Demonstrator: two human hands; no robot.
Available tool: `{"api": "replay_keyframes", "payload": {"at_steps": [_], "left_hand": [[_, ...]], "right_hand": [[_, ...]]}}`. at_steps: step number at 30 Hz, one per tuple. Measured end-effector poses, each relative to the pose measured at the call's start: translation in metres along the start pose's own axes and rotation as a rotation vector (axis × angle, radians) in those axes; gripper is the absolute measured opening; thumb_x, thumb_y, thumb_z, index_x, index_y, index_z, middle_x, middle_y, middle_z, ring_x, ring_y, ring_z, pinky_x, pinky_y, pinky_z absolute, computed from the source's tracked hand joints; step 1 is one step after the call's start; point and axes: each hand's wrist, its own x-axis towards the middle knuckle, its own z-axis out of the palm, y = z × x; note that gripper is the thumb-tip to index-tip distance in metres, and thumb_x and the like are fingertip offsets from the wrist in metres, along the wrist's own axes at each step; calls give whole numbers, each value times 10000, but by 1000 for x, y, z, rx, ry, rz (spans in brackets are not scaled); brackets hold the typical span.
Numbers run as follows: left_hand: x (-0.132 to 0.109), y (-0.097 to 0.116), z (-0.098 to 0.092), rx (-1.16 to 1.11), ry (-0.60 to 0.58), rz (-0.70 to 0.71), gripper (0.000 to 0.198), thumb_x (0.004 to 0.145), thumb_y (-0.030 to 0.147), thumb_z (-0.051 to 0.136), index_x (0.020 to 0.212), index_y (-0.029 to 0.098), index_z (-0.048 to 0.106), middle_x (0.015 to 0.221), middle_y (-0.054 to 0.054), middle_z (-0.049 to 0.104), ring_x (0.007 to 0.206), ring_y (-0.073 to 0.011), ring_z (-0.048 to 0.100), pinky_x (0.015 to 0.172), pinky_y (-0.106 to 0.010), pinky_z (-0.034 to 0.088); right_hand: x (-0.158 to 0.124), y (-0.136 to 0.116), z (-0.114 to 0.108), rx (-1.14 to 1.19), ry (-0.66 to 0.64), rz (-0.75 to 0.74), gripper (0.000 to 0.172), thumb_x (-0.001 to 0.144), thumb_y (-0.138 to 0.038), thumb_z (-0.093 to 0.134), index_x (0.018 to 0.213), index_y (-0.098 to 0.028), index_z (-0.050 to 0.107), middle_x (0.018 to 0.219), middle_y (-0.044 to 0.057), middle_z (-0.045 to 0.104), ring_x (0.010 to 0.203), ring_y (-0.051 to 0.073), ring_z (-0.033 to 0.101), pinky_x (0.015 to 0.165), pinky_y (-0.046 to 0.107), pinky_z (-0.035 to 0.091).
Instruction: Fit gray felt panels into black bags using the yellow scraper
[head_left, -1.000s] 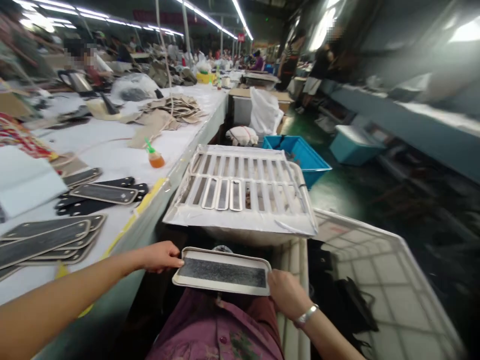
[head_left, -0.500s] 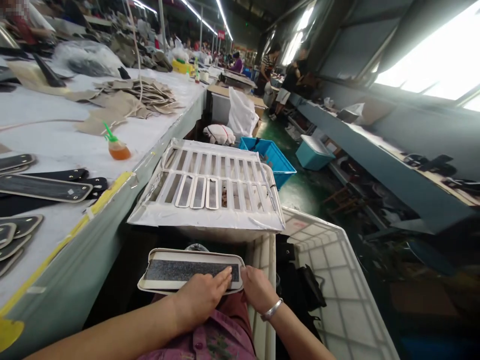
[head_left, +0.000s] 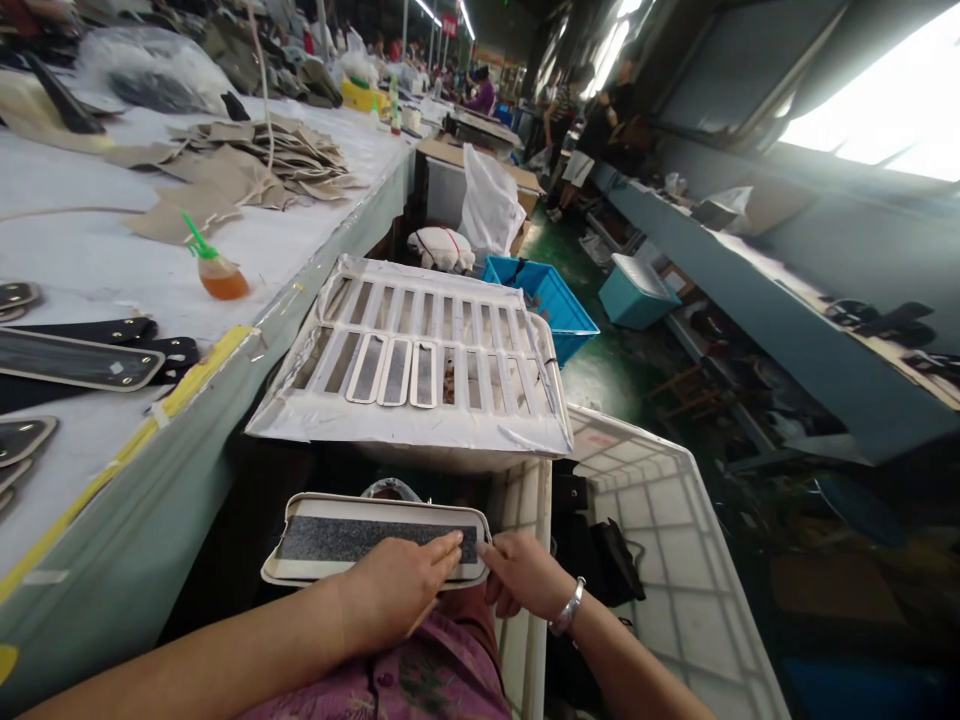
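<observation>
A long, round-cornered cream panel (head_left: 296,570) with a speckled dark grey strip along its middle lies across my lap. My left hand (head_left: 401,580) rests on its right half, fingers stretched out and flat on the grey strip. At the panel's right end my right hand (head_left: 521,575), a silver bracelet on its wrist, is closed with thumb and forefinger at the rim. Just beyond, a white slatted rack (head_left: 420,430) carries three small cream-edged grey strips (head_left: 394,372).
On the left table (head_left: 180,320) are a bottle of orange liquid (head_left: 221,275), dark straps (head_left: 82,358) and a pile of beige pieces (head_left: 247,165). A white crate (head_left: 660,510) with black items stands at my right. A blue bin (head_left: 555,310) sits behind the rack. People stand farther back.
My right hand has turned slightly at the panel's end, its wrist shifting right. The left hand stays flat on the strip. The panel's left end has shifted a little left, and the view has tilted.
</observation>
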Motion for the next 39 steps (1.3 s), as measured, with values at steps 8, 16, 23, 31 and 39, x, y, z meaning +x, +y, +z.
{"api": "replay_keyframes", "payload": {"at_steps": [8,16,23,31,39], "left_hand": [[0,4,6,95,-19,24,623,755,144,424,1370,105,332,1438,-182,257,773,-225,642,641,-343,520],[2,5,3,173,-20,29,625,732,131,435,1350,72,361,1421,-184,295,726,-235,649,590,-338,525],[2,1,-2,128,-43,39,643,715,138,436,1352,91,354,1437,-162,270,780,-241,655,652,-359,543],[4,-7,-4,83,-67,45,670,701,153,444,1358,75,334,1442,-174,250,794,-243,652,661,-365,547],[7,-8,-1,94,-75,78,679,701,191,493,1348,47,345,1417,-224,280,739,-247,651,605,-359,543]], "right_hand": [[-5,-11,-4,-82,-35,54,354,867,-298,345,554,-174,455,395,14,538,278,120,487,256,191,353],[0,-8,-12,33,-119,56,420,851,-494,358,660,-150,504,479,33,607,328,128,533,311,206,398],[20,29,-15,534,-266,-22,564,600,-640,629,763,-107,538,506,45,632,335,140,551,312,203,416],[19,13,-15,399,-206,-47,509,712,-606,570,702,-98,542,498,66,639,336,151,565,296,190,412],[23,-12,-20,187,-211,189,546,670,-668,551,549,-139,488,479,44,626,336,139,559,294,206,429]]}}
